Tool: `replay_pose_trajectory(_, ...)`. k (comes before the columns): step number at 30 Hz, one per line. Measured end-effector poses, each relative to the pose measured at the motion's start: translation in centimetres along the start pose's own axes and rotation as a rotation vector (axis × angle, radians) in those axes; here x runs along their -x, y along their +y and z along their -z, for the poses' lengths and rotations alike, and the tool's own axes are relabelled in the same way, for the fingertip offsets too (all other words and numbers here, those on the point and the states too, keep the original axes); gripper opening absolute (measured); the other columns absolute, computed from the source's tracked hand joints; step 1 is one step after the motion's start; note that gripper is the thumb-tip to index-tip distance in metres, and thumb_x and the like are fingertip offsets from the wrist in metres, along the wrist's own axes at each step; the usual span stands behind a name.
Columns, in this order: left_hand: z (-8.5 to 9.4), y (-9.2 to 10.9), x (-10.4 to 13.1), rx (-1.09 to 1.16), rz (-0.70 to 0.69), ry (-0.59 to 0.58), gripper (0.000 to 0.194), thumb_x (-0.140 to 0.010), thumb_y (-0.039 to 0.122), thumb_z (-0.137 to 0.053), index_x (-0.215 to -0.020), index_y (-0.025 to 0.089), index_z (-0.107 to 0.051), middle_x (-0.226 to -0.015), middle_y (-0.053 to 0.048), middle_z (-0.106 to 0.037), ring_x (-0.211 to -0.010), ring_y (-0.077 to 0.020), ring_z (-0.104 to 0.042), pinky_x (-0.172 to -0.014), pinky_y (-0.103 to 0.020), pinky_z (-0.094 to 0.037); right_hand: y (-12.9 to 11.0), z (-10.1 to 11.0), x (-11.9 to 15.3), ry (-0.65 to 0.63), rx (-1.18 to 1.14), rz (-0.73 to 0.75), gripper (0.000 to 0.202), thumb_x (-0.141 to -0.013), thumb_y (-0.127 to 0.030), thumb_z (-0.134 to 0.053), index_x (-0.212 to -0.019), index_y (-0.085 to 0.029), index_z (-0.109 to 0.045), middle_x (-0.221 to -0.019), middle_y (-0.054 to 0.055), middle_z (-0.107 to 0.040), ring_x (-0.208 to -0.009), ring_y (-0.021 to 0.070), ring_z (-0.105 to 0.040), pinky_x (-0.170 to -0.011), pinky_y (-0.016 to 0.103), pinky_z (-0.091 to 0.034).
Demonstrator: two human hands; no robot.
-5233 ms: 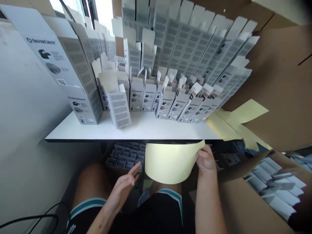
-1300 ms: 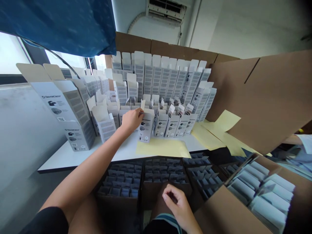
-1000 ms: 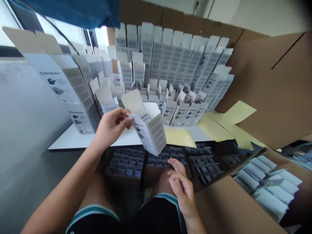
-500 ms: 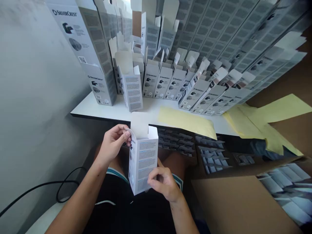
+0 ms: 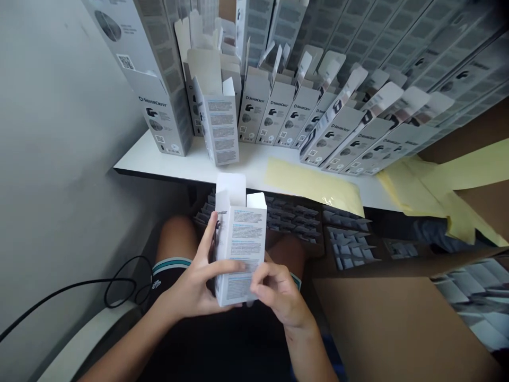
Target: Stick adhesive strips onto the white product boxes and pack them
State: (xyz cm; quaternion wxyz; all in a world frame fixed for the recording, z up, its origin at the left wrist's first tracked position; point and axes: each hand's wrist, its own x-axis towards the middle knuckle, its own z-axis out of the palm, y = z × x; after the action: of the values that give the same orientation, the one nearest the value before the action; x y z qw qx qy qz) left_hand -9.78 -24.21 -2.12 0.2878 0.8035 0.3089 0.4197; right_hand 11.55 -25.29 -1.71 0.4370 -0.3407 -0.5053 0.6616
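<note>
A white printed carton (image 5: 247, 233) stands upright over my lap, its top flaps raised and its text panel turned toward me. My left hand (image 5: 199, 284) wraps the lower left of the carton, thumb across the text panel and a finger up along the side. At the lower right edge my right hand (image 5: 278, 292) grips the same carton, fingers curled and partly hidden behind it. Just beyond, a similar carton (image 5: 220, 130) with raised flaps stands near the front of the white table (image 5: 254, 164).
Rows of open-topped cartons (image 5: 270, 111) line the table, with taller stacks behind. A yellow sheet (image 5: 314, 185) overhangs the table edge. To the lower right is a large cardboard box (image 5: 382, 318) beside packed white pieces. A black cable (image 5: 71, 286) loops at left.
My left hand has moved from the carton's top left flap down to its lower body. The right hand stays at the lower right edge. The view has tilted slightly downward.
</note>
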Motion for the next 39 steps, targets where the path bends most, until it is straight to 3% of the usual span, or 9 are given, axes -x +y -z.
replay_pose_trajectory(3, -0.3, -0.4, -0.3, 0.114, -0.079, 0.111, 0.049, -0.065, 0.01, -0.085, -0.107, 0.023, -0.062, -0.169, -0.006, 0.012, -0.152, -0.0477, -0.011, -0.108, -0.058, -0.048, -0.6, -0.1, 0.3, -0.006, 0.062, -0.004, 0.032, -0.083, -0.053, -0.069, -0.068, -0.024, -0.065, -0.1, 0.007, -0.069, -0.104, 0.029, -0.066, -0.083, 0.043, -0.058)
replay_pose_trajectory(5, -0.4, -0.4, -0.5, 0.14, -0.109, 0.147, 0.048, -0.065, 0.01, -0.084, -0.105, 0.023, -0.061, -0.17, -0.007, 0.007, -0.152, -0.0476, -0.014, -0.104, -0.057, -0.052, -0.8, 0.0, 0.4, 0.05, 0.12, 0.079, 0.034, -0.086, -0.053, -0.066, -0.069, -0.023, -0.063, -0.115, 0.009, -0.066, -0.11, 0.0307, -0.065, -0.084, 0.046, -0.057)
replay_pose_trajectory(9, -0.4, 0.0, -1.1, 0.132, -0.095, 0.192, 0.047, -0.066, 0.014, -0.085, -0.106, 0.023, -0.061, -0.17, -0.009, 0.002, -0.151, -0.0477, -0.017, -0.103, -0.057, -0.052, -1.7, -0.2, 0.8, 0.367, 0.412, 0.474, 0.019, -0.093, -0.03, -0.058, -0.076, -0.023, -0.063, -0.141, 0.009, -0.053, -0.132, 0.0337, -0.05, -0.096, 0.056, -0.05)
replay_pose_trajectory(12, -0.4, 0.3, -1.6, 0.119, -0.087, 0.214, 0.044, -0.068, 0.019, -0.085, -0.105, 0.025, -0.061, -0.17, -0.007, -0.002, -0.151, -0.0466, -0.018, -0.103, -0.057, -0.052, -3.1, -0.5, 1.3, 0.463, 0.815, 0.82, 0.015, -0.088, -0.013, -0.059, -0.086, -0.024, -0.069, -0.122, 0.01, -0.059, -0.111, 0.029, -0.057, -0.082, 0.048, -0.056)
replay_pose_trajectory(15, -0.4, 0.5, -2.3, 0.091, -0.086, 0.237, 0.042, -0.07, 0.024, -0.083, -0.105, 0.027, -0.061, -0.17, -0.004, -0.004, -0.152, -0.0453, -0.017, -0.105, -0.059, -0.05, -5.0, -0.5, 1.5, 0.342, 1.148, 1.014, 0.015, -0.083, -0.01, -0.065, -0.089, -0.022, -0.071, -0.098, 0.008, -0.059, -0.089, 0.0218, -0.056, -0.072, 0.041, -0.059)
replay_pose_trajectory(20, -0.5, 0.7, -2.9, 0.062, -0.086, 0.269, 0.042, -0.071, 0.024, -0.082, -0.107, 0.026, -0.06, -0.17, -0.005, -0.004, -0.152, -0.0443, -0.018, -0.108, -0.06, -0.045, -6.9, -0.3, 1.2, 0.121, 1.337, 1.056, 0.016, -0.079, -0.004, -0.072, -0.089, -0.016, -0.072, -0.09, 0.005, -0.062, -0.085, 0.0175, -0.057, -0.076, 0.035, -0.059)
replay_pose_trajectory(27, -0.5, 0.8, -2.8, 0.079, -0.045, 0.31, 0.041, -0.072, 0.03, -0.082, -0.105, 0.027, -0.059, -0.17, -0.006, -0.007, -0.152, -0.0421, -0.021, -0.112, -0.061, -0.041, -7.9, -0.4, 0.4, 0.006, 1.452, 1.083, 0.012, -0.081, -0.009, -0.077, -0.085, -0.02, -0.073, -0.083, 0.001, -0.069, -0.085, 0.0153, -0.06, -0.076, 0.03, -0.057)
replay_pose_trajectory(32, -0.2, 0.9, -2.8, 0.067, -0.034, 0.311, 0.038, -0.072, 0.03, -0.083, -0.103, 0.027, -0.06, -0.168, -0.007, -0.012, -0.15, -0.0426, -0.025, -0.109, -0.06, -0.045, -7.0, 0.4, -1.2, -0.019, 1.393, 1.398, 0.018, -0.086, -0.012, -0.07, -0.072, -0.024, -0.071, -0.083, -0.001, -0.068, -0.082, 0.0142, -0.059, -0.074, 0.03, -0.055)
replay_pose_trajectory(39, -0.4, 0.8, -3.0, 0.067, -0.044, 0.333, 0.035, -0.073, 0.025, -0.081, -0.101, 0.027, -0.06, -0.169, -0.003, -0.01, -0.153, -0.0405, -0.019, -0.114, -0.061, -0.039, -6.8, 0.7, -1.7, -0.019, 1.425, 1.399, 0.015, -0.085, -0.012, -0.071, -0.074, -0.023, -0.073, -0.083, 0.0, -0.067, -0.081, 0.0138, -0.059, -0.077, 0.03, -0.054)
